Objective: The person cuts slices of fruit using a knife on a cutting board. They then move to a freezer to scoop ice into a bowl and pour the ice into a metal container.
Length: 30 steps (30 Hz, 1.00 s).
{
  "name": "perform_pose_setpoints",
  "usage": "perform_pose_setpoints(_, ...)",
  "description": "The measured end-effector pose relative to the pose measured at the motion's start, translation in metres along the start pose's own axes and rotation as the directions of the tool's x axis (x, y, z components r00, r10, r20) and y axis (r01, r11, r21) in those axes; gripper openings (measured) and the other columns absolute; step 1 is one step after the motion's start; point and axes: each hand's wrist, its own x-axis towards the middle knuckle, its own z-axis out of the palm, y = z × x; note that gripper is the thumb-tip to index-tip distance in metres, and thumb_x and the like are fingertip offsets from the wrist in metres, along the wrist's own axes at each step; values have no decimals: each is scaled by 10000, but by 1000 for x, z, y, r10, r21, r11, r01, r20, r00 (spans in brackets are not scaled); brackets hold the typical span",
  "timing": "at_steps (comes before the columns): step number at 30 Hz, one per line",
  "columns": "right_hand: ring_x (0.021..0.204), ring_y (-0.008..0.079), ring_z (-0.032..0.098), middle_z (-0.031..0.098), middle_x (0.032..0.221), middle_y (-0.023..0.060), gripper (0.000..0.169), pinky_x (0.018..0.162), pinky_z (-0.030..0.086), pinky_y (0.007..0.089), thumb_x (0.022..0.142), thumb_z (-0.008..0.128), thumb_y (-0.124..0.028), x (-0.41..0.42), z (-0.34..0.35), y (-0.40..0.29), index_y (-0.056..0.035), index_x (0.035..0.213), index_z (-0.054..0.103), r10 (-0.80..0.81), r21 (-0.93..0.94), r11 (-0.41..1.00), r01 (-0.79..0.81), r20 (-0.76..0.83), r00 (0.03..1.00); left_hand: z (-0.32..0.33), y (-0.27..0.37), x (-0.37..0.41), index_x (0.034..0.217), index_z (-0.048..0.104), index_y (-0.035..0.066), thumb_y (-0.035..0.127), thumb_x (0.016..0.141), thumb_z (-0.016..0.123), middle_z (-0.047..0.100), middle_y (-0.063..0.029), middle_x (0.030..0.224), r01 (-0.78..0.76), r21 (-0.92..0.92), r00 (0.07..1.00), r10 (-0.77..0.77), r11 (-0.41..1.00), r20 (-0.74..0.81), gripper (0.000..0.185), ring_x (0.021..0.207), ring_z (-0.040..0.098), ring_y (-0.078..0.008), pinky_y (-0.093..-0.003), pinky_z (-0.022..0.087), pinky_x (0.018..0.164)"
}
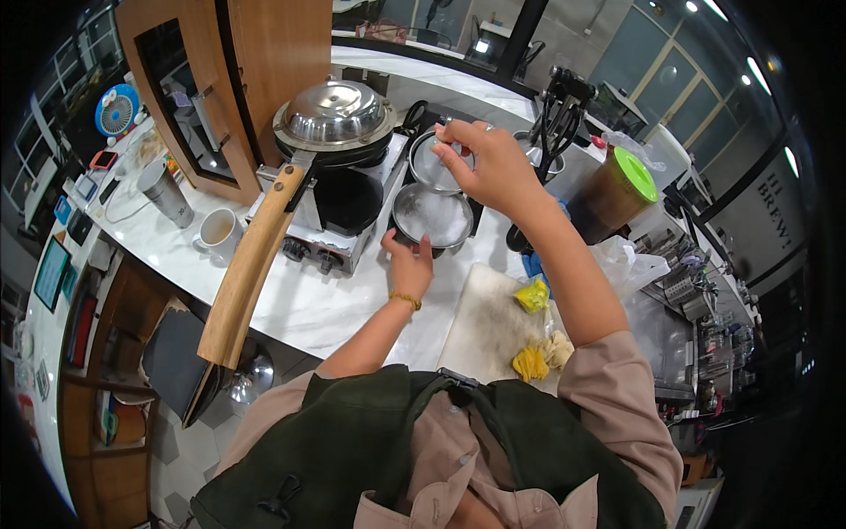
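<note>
My left hand [411, 268] steadies the near side of a round metal bowl [433, 215], which holds white powder or grains. A finger rests at the bowl's rim and the thumb is out to the left. Just beyond stands a second round, metal-rimmed vessel or lid [433, 165] with a pale inside. My right hand [486, 162] is over that one, thumb and forefinger close together near its upper rim. Whether those fingertips hold anything is hidden by the hand and too small to tell.
Left stands a two-burner stove [317, 248] with a domed metal pan [336, 116]; its long wooden handle [254, 264] juts towards me. A white mug [219, 231] is beside it. Nearer right lies a cutting board [479, 324] with yellow bags. A green-lidded pitcher [611, 192] stands farther right.
</note>
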Motion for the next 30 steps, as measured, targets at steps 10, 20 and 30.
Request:
perform_pose_setpoints(10,726,279,624,658,778,109,212,660,493,376,872,676,-247,0,-2,0,-54,958,663,-34,-49,998,35,21,999,-20,40,61,1212,429,-80,65,856,531,598,-326,1016,-261,499,965,232,827,120,398,928,593,-475,-502,481,830)
perform_pose_setpoints(20,750,285,625,654,785,114,209,673,494,386,870,672,-236,-1,-3,1,-49,961,659,-56,-53,997,57,18,998,-20,43,-3,1185,406,-130,195,870,665,545,-334,1094,-263,403,961,275,876,28,521,1047,597,-440,-478,500,889)
perform_pose_setpoints(30,786,313,625,643,764,118,196,680,506,424,857,670,-277,-4,1,4,-86,899,661,-79,-54,995,79,2,997,-10,33,31,1002,407,-32,275,948,601,586,-205,903,158,-22,987,-159,987,-22,367,689,660,-277,-343,560,552)
